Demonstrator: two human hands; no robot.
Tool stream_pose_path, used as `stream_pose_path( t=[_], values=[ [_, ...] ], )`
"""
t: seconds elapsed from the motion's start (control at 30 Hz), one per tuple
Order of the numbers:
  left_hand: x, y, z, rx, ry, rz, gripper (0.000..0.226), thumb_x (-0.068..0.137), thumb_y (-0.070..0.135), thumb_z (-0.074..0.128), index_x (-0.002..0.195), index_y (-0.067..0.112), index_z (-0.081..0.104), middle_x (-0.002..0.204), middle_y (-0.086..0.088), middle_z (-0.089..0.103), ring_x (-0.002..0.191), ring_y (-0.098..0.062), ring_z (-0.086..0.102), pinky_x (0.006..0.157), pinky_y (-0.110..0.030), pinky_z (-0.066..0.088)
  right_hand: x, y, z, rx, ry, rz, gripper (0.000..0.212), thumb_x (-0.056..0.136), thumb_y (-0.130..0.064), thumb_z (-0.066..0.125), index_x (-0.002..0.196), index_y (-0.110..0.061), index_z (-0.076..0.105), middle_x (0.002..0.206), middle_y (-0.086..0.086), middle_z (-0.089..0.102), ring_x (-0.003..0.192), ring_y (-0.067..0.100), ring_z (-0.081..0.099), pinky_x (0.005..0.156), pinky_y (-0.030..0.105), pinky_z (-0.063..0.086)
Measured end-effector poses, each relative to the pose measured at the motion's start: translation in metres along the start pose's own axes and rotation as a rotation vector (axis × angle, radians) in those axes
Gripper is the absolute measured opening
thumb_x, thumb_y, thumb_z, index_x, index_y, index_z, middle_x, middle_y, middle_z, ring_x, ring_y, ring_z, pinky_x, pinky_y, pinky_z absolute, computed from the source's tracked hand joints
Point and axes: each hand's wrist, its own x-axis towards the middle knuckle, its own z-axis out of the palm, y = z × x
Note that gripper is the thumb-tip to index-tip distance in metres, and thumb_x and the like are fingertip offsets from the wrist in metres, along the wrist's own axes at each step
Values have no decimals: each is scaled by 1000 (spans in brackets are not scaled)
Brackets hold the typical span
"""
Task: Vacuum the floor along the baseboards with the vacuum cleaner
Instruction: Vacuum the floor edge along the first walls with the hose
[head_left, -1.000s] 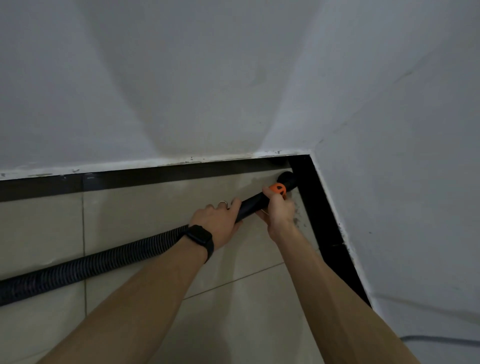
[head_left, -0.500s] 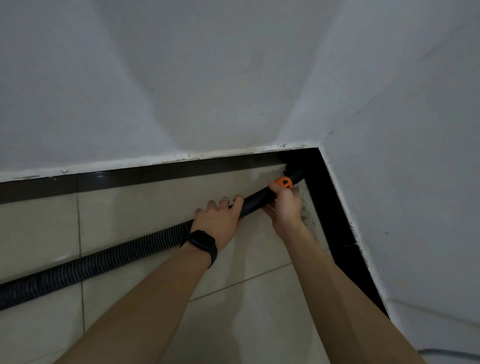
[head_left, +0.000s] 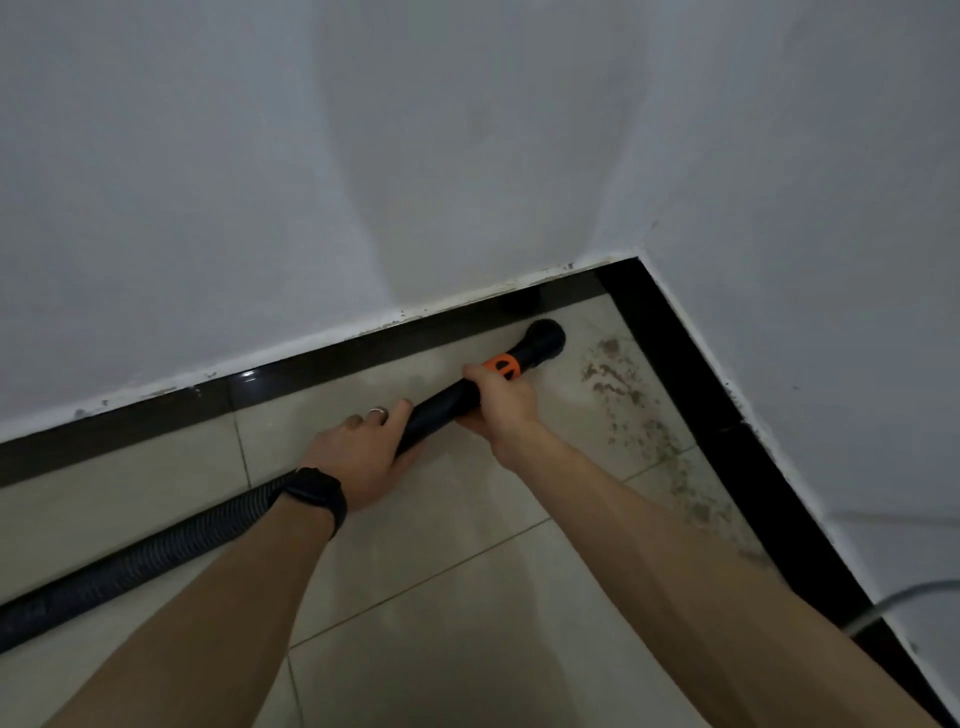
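A black vacuum tube (head_left: 441, 408) with an orange ring (head_left: 503, 365) ends in a round nozzle (head_left: 544, 338) close to the room's corner, just off the back black baseboard (head_left: 322, 364). My right hand (head_left: 501, 397) grips the tube right behind the orange ring. My left hand (head_left: 363, 452), with a ring and a black wristband, holds the tube lower down, where the ribbed black hose (head_left: 140, 561) begins. Brown dirt specks (head_left: 644, 415) lie on the beige floor tiles (head_left: 467, 519) along the right baseboard (head_left: 727, 441).
Two white walls (head_left: 311, 156) meet at the corner at the upper right. The hose runs off the frame's left edge. A grey cable (head_left: 904, 597) lies by the right baseboard near the bottom right.
The nozzle has pulled back out of the corner and lifted a little, showing its round opening. The view has shifted, and dirt along the right baseboard now shows.
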Motion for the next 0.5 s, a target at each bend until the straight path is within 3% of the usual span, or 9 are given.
stream_pose_path(
  t=[0.27, 0.5],
  values=[
    [-24, -2, -4, 94, -33, 33, 46, 100, 55, 30, 136, 27, 27, 119, -2, 55, 95, -24, 58, 76, -39, 54, -19, 16, -6, -3, 8, 66, 40, 90, -16, 75, 119, -9, 50, 114, 19, 67, 99, 31, 72, 62, 36, 63],
    [10, 47, -13, 142, 111, 81, 41, 103, 44, 34, 138, 23, 27, 126, -7, 53, 103, -29, 56, 77, -41, 51, 0, -25, -31, 20, 136, 2, 13, 92, -14, 65, 102, -11, 56, 98, 12, 63, 92, 26, 65, 69, 41, 62]
  ],
)
